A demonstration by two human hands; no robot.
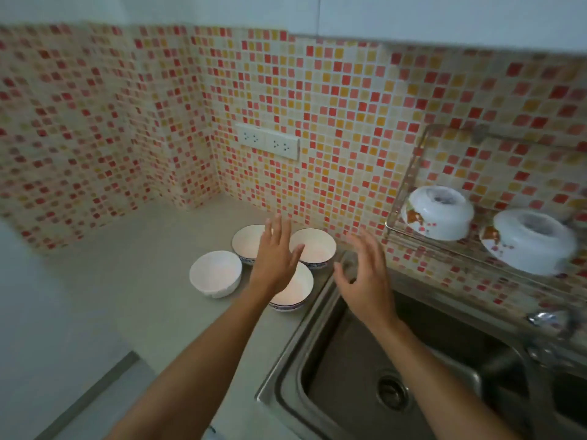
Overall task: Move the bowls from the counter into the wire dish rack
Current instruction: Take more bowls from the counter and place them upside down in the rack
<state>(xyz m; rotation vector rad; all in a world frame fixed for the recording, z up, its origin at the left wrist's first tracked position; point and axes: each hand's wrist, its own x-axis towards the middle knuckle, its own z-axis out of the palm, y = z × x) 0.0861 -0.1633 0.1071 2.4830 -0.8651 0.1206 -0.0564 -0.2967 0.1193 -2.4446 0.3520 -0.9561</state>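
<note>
Several white bowls stand upright on the grey counter [133, 281] beside the sink: a plain one [215, 273] at the left, two blue-rimmed ones [246, 241] [316, 247] behind, and one [297, 289] nearest the sink, partly hidden by my left hand [275, 258]. That hand hovers open over them, fingers spread. My right hand [365, 274] is open above the sink's left rim, holding nothing. The wire dish rack [409, 182] hangs on the tiled wall at the right and holds two upturned white bowls [438, 212] [530, 241].
A steel sink [365, 360] with a drain lies below my right arm. A tap [549, 322] sticks out at the right edge. A double wall socket [268, 141] sits on the mosaic tiles behind the bowls.
</note>
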